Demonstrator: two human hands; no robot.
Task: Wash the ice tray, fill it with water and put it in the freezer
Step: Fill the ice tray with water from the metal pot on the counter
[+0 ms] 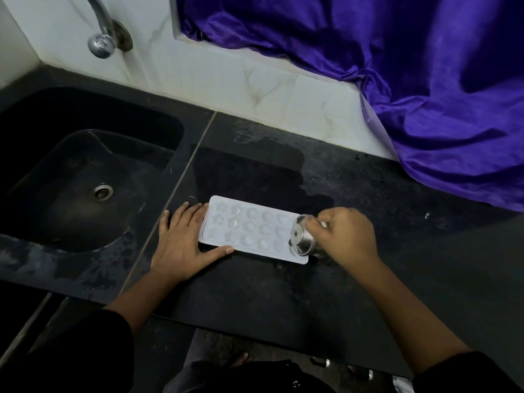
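Note:
A white ice tray (249,231) with star and round moulds lies flat on the dark counter (368,194), just right of the sink. My left hand (181,242) rests flat on the counter against the tray's left end, thumb along its near edge. My right hand (346,236) holds a small steel cup (304,236) tipped on its side over the tray's right end, its mouth facing left. I cannot tell whether water is leaving the cup.
A black sink (85,177) with a steel drain (102,192) lies at the left, under a chrome tap (101,38). Purple cloth (425,80) drapes over the counter's back right. A wet patch (255,165) spreads behind the tray.

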